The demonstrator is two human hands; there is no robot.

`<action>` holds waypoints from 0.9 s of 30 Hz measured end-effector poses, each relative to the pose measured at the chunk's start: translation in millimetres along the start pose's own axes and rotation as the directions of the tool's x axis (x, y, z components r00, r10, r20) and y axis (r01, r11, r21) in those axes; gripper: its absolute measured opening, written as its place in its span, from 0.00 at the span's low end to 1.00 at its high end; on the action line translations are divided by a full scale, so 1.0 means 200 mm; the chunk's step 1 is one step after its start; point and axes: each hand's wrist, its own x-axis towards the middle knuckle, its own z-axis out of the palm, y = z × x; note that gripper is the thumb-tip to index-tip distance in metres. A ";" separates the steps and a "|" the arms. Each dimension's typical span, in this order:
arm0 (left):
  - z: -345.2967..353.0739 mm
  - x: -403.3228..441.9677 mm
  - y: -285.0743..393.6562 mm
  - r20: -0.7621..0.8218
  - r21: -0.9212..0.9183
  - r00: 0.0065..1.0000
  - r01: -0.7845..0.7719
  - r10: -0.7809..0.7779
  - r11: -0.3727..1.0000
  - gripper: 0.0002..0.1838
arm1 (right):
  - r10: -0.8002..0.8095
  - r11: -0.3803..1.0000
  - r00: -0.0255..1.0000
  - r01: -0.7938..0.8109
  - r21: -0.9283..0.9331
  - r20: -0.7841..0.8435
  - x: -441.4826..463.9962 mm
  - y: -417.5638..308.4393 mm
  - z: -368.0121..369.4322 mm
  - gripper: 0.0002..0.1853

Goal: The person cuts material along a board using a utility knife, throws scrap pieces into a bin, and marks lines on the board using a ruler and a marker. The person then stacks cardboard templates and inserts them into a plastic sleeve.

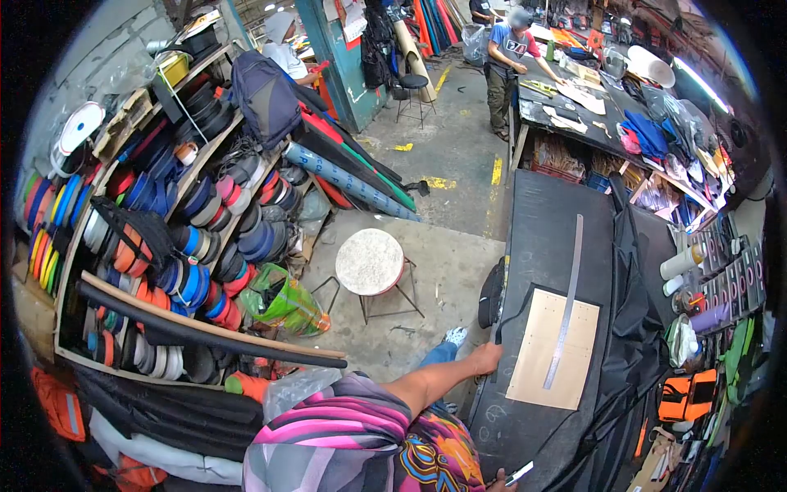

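Note:
At the near edge of the black-topped table, my left hand is closed beside some black fabric; whether it grips the fabric is too small to tell. My right hand, at the bottom of the view, is closed on a small tool with a pale, pointed end. On the table lies a beige rectangular board with small holes. A long metal ruler rests across the board and reaches past its far edge. Black fabric lies bunched along the table's right side.
A round stool stands left of the table. Shelves with webbing rolls fill the left side. Beyond, a person stands at another worktable, and another person is behind the shelves. Tools and an orange pouch are at the right.

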 end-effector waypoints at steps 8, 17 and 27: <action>-0.05 -0.01 0.01 0.092 0.020 0.996 -0.012 0.010 1.000 0.16 | -0.077 0.996 0.993 0.072 -0.051 -0.086 0.13 0.26 0.08 0.31; -0.01 0.00 0.00 0.027 0.020 1.000 -0.009 0.009 1.000 0.14 | -0.029 0.969 0.999 0.025 0.244 0.013 -0.08 -0.13 -0.01 0.26; 0.01 0.02 -0.02 0.062 0.014 0.998 0.006 -0.007 1.000 0.14 | 0.139 0.987 0.990 -0.141 0.079 0.025 0.10 0.13 0.09 0.25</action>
